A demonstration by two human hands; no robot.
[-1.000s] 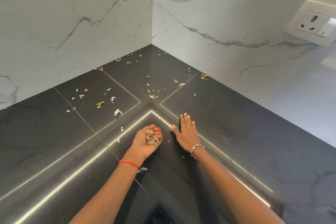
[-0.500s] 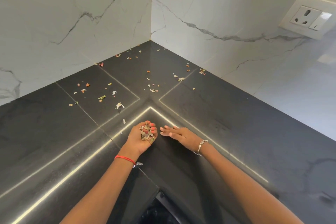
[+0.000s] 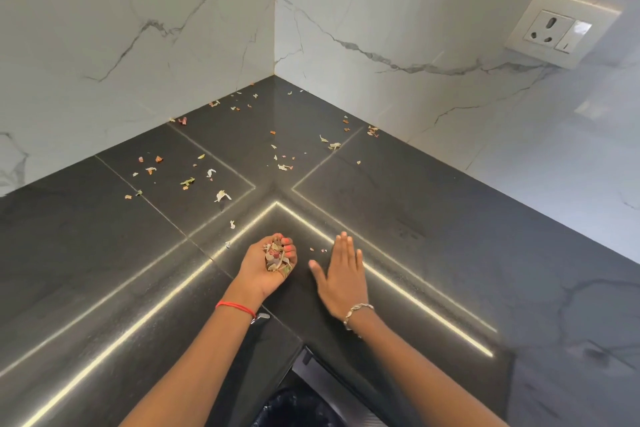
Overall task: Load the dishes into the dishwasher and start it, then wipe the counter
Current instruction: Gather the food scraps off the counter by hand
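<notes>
Dark worktop (image 3: 433, 225) meets white marble walls (image 3: 138, 28) in a corner, with dry vegetable scraps (image 3: 221, 196) scattered toward it. My left hand (image 3: 263, 274) is cupped palm-up, curled round a heap (image 3: 275, 258) of such bits; my right hand (image 3: 343, 276) lies flat and outstretched on the worktop beside it. I judge the scraps feather-light and brittle: sweep with the hand's edge, never pinch

Both forearms (image 3: 194, 364) run off the bottom edge, as does the dark thing (image 3: 291, 407) under the worktop (image 3: 450, 236) corner. The scattered scraps (image 3: 221, 196) are too small to name.
</notes>
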